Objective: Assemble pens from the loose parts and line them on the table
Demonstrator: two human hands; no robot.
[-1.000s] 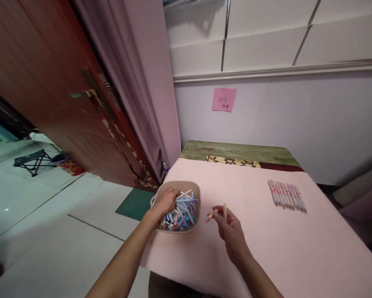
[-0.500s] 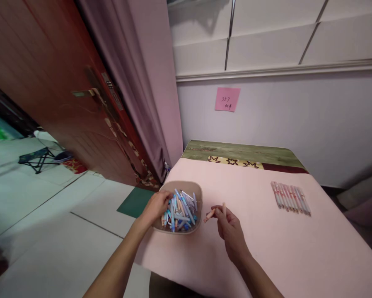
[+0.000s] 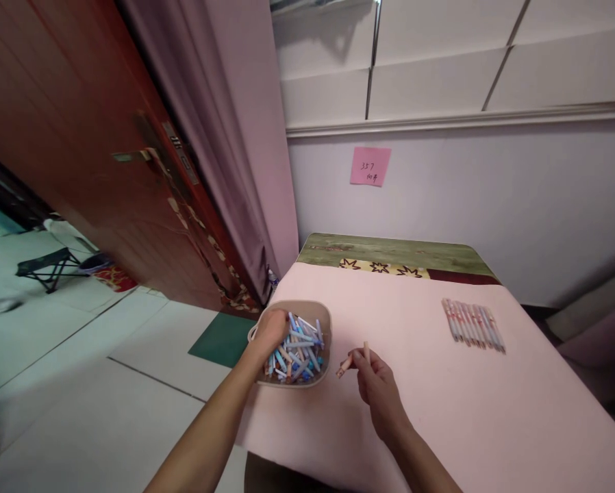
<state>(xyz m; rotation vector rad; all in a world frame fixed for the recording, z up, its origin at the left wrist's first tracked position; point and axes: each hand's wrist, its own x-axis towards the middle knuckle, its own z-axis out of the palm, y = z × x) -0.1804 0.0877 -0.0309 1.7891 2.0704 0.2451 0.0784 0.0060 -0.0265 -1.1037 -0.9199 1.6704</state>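
Note:
A beige plastic basket (image 3: 329,320) stands near the table's left edge, holding a jumble of loose pen parts (image 3: 300,346) in blue, lilac, white and peach. My left hand (image 3: 272,330) reaches down into its left side. The fingertips are hidden among the pieces, so I cannot see whether they grip any. Just right of the basket, my right hand (image 3: 375,383) is closed on two short peach pen parts. One peach pen part (image 3: 367,352) points up between the fingers, while another peach pen part (image 3: 344,365) sticks out to the left.
Several assembled pens (image 3: 472,325) lie in a neat row at the right on the pink tablecloth (image 3: 441,411). A pink sticky note (image 3: 370,166) is on the wall behind. Left of the table are a brown door (image 3: 81,103) and a folding stool (image 3: 51,263).
My left hand has gone deeper into the basket, and some pieces there have shifted. My right hand keeps its hold on the peach pen parts. The camera view has moved slightly.

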